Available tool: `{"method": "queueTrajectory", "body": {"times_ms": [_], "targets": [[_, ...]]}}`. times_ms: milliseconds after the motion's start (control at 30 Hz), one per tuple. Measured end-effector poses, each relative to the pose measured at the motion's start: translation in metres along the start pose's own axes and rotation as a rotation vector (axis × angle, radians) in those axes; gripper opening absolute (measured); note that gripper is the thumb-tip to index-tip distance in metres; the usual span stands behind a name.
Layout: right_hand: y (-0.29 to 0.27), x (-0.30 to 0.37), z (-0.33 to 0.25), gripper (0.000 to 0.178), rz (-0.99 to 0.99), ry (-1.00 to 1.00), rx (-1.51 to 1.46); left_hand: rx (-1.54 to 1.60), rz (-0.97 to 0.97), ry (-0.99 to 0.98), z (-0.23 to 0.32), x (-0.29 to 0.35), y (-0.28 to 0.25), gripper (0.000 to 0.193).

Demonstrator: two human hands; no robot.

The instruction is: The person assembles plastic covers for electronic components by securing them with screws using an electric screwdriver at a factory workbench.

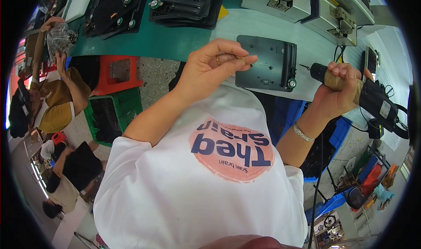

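In front of me a dark metal panel (258, 64) lies flat on the table, with a round silver-green fitting (292, 83) at its near right corner. Over the panel's left edge is my left hand (217, 64); its thumb and fingertips are pinched together, and whatever they hold is too small to make out. My right hand (340, 86) grips a black electric screwdriver (332, 78) with tan tape around its body. The thin bit points left toward the panel, apart from it.
Stacks of similar black panels (186, 3) (115, 12) lie at the table's far side. Boxy machines (302, 7) stand at the far right. Below the table edge are a green crate (98, 121), a red stool (105, 75) and a blue crate (337, 137). Another person holds a clear plastic bag (61, 38) at left.
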State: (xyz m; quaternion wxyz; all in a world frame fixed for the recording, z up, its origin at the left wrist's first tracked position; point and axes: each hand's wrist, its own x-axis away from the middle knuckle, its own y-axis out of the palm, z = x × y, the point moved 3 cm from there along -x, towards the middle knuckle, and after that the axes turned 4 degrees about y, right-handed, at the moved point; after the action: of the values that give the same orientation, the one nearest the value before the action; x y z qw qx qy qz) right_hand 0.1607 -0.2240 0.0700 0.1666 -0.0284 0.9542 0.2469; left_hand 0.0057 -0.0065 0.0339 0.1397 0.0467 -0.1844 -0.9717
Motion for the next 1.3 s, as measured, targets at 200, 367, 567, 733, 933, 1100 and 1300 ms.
{"method": "queueTrajectory", "body": {"times_ms": [200,367,567,733,933,1100,1300], "targets": [[0.003,0.0,0.0,0.044,-0.018,-0.001,0.004,-0.067,-0.074,0.056,-0.003,0.001,-0.009,0.018],[0.002,-0.001,0.001,0.043,-0.021,0.016,-0.015,-0.113,-0.074,0.054,-0.006,-0.001,-0.004,0.016],[0.003,-0.002,0.003,0.043,-0.024,-0.008,-0.04,-0.073,-0.079,-0.212,-0.004,-0.023,0.004,0.022],[0.0,-0.002,0.005,0.045,-0.02,-0.029,-0.046,-0.199,-0.161,-0.159,-0.006,-0.039,0.013,0.025],[-0.003,-0.002,0.007,0.046,-0.043,-0.06,-0.066,-0.56,-0.348,-0.035,0.004,-0.03,0.033,0.025],[-0.008,-0.003,0.006,0.041,-0.101,-0.042,0.011,-0.932,-0.493,0.176,0.007,-0.02,0.038,0.04],[-0.01,-0.004,0.006,0.04,-0.141,-0.086,-0.006,-0.743,-0.385,-0.027,0.002,-0.019,0.038,0.045]]}}
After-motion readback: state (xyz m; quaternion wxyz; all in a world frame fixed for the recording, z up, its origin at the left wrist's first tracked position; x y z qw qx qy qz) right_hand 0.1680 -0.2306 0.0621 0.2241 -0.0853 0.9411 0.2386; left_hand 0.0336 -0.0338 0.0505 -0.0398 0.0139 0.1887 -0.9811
